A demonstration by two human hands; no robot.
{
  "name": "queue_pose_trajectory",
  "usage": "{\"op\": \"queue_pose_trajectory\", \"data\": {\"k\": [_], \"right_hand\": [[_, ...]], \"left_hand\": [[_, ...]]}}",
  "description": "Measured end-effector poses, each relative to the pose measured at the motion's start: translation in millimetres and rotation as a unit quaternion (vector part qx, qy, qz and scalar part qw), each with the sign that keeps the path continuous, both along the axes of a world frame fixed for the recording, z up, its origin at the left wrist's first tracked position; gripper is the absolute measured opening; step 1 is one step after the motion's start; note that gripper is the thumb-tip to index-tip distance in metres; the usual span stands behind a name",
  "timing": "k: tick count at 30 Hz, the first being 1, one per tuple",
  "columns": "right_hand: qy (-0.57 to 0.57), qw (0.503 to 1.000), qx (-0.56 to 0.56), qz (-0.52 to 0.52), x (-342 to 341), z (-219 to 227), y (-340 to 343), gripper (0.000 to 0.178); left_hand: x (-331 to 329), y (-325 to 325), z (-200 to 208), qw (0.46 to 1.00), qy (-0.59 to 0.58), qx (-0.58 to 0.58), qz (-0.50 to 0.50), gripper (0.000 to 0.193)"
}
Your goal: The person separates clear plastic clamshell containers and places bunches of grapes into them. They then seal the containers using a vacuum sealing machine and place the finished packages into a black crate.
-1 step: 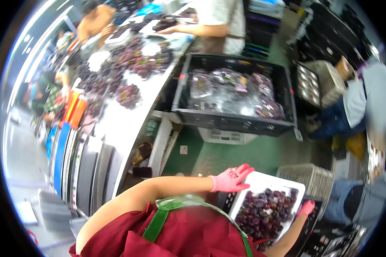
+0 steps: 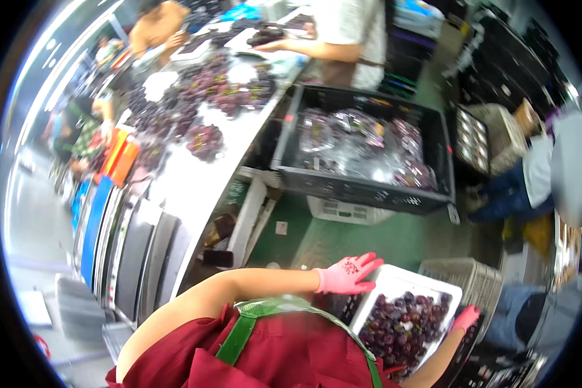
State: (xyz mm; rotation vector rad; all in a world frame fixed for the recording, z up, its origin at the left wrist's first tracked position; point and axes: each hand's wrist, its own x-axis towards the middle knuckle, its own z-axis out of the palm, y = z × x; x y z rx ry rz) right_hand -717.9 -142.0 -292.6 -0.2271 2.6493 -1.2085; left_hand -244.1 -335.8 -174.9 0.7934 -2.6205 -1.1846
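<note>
A white foam tray of dark purple grapes sits close in front of me at the lower right. My left hand, in a pink glove, is at the tray's upper left corner with fingers stretched and spread. Whether it presses on the rim is hard to tell. At the tray's right rim is my right hand, gloved in pink too, with its fingers bent against the edge. Part of this hand is hidden by its angle. A dark crate shows below the tray.
Ahead stands a large black crate with clear-wrapped grapes, on a white crate. A metal table heaped with grapes runs along the left. A grey basket stands beyond the tray; people work at the table and at right.
The surroundings have shifted slightly right and down in the picture. My hands keep nearly the same places at the tray, with the left fingers a little more spread.
</note>
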Motion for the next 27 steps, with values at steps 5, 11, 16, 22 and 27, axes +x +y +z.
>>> {"op": "queue_pose_trajectory", "data": {"k": [5,11,16,22,27], "right_hand": [[0.109,0.925,-0.27,0.245,199,123,-176,0.035],[-0.231,0.658,-0.261,0.668,591,162,-292,0.03],[-0.31,0.21,-0.211,0.903,881,229,-213,0.03],[-0.135,-0.297,-0.316,0.891,1040,278,31,0.027],[0.066,-0.4,-0.243,0.881,1089,255,128,0.025]], "left_hand": [[157,-4,27,0.987,0.015,0.058,0.149,0.058],[347,68,52,0.819,0.116,-0.01,0.561,0.044],[427,187,75,0.437,0.215,-0.13,0.864,0.026],[418,293,65,0.051,0.348,-0.181,0.918,0.026],[418,326,55,0.005,0.263,-0.272,0.926,0.029]]}}
